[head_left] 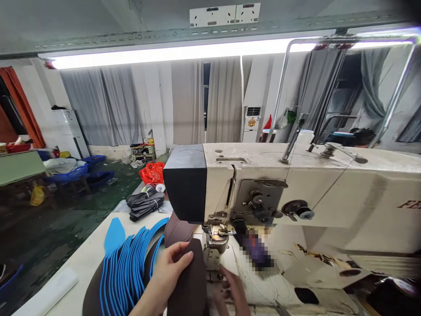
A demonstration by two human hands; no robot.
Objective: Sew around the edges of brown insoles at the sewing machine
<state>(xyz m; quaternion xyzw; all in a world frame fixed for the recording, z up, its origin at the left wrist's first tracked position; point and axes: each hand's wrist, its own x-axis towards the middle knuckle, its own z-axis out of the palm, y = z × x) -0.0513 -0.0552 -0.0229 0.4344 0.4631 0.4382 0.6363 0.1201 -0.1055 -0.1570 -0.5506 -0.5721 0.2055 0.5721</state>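
Note:
My left hand (166,270) grips a dark brown fabric piece (188,283), thumb on its face and fingers at its upper edge. The piece stands just left of the sewing machine's (296,184) needle and post area (215,245). Low beside the post is my right hand (234,292), partly blurred, its fingers bent near the piece's right edge; whether they hold anything is unclear. Behind my left hand lies a brown stitched piece (179,230). A fanned stack of blue-edged dark pieces (126,263) rests to the left.
On the table's far left part lie a bundle of dark grey pieces (144,202) and a red plastic bag (151,173). A white roll (49,294) lies near the table's left edge. Blue bins (67,173) stand on the floor beyond. A metal thread stand (286,87) rises above the machine.

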